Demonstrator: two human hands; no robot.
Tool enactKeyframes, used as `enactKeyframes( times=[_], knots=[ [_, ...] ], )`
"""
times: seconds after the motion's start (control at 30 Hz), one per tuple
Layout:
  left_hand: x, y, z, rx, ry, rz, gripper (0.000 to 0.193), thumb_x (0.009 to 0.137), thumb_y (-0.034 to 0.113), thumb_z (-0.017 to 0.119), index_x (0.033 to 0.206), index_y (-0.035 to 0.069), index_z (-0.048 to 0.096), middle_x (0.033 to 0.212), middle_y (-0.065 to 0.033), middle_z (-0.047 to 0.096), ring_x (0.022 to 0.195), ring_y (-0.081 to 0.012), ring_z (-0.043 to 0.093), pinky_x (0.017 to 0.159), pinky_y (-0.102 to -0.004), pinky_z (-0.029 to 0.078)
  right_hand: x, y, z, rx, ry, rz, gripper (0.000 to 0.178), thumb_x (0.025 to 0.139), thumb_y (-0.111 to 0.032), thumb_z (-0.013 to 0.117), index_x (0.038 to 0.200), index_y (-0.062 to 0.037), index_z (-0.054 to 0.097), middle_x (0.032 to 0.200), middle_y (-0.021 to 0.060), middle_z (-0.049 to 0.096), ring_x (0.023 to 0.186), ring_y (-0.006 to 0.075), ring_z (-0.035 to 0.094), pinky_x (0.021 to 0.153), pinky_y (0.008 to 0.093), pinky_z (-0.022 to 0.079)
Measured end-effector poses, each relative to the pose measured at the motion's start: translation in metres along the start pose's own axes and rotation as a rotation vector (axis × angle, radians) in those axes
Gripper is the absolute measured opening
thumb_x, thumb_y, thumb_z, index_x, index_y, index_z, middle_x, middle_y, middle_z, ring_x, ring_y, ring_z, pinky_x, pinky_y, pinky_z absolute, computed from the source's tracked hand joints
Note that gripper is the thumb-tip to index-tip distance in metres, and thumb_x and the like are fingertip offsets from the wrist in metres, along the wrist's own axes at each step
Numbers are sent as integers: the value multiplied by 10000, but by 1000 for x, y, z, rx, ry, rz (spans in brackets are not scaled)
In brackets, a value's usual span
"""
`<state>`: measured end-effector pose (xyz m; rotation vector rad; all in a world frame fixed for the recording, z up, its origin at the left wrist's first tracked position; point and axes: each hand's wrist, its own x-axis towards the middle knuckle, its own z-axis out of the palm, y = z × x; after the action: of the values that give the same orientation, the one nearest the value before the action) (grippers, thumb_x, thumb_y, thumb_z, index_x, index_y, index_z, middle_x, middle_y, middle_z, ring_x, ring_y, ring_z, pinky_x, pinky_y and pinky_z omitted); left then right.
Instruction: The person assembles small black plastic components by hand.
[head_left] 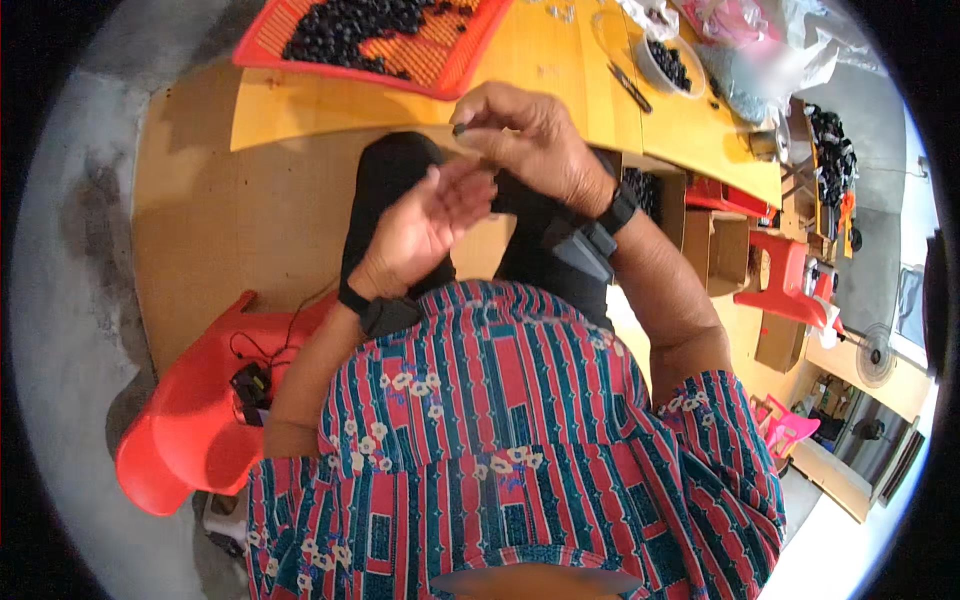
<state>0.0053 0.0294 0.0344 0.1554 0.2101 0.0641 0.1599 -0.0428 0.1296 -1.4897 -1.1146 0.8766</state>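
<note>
One small dark piece (pixel 459 130) pinched in the right hand (pixel 530 138), near the table (pixel 565 65) edge.
Right grip closed on it, fingers partly hide it; left hand (pixel 425 225) grip open, blurred. One red tray (pixel 455 88), cut off at top, black pieces (pixel 350 32) inside, uncountable; one whitish bowl (pixel 652 76) of dark pieces (pixel 668 62); one slim tool (pixel 632 91) between.

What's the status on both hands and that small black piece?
Right hand pinching small black piece. Left hand open, palm up. Red basket on table ahead; nothing visibly blocking.
</note>
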Motion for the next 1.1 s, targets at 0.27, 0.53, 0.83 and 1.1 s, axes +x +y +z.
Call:
enactKeyframes(
  times=[0.27, 0.53, 0.83, 1.1],
  knots=[
    [8, 5, 29, 63, 7, 63, 422, 995, 350, 341, 1161, -5, 498, 1168, -106, 551, 1085, -220, 546, 943, -344, 454, -40, 39, 34, -499, 275, -435, 172, 743, 10, 660, 900, -51, 625, 877, 49, 661, 843, 111, 600, 748, 261, 499],
    [3, 3, 13, 198, 77, 63, 262, 969, 259, 460, 1070, 32, 540, 934, -26, 561, 864, -133, 550, 770, -261, 482, -60, 35, 33, 171, 379, -81, 89, 819, -14, 643, 895, 30, 628, 930, 94, 637, 790, 114, 611, 702, 235, 527],
    [-2, 9, 19, 405, 101, 25, 301, 956, 283, 484, 1077, 20, 568, 783, 32, 465, 699, -73, 434, 665, -228, 400, -65, 61, 38, 644, 483, 67, 92, 834, -76, 623, 912, -28, 637, 766, 34, 610, 750, 109, 583, 712, 262, 482],
    [1, 7, 17, 129, 132, 120, 495, 976, 378, 387, 1225, -47, 438, 1162, -145, 531, 1150, -245, 488, 1006, -369, 396, -66, 64, 15, 1050, 337, 167, 106, 853, -58, 521, 914, -14, 595, 823, 89, 611, 604, 126, 509, 569, 250, 415]
  ],
)
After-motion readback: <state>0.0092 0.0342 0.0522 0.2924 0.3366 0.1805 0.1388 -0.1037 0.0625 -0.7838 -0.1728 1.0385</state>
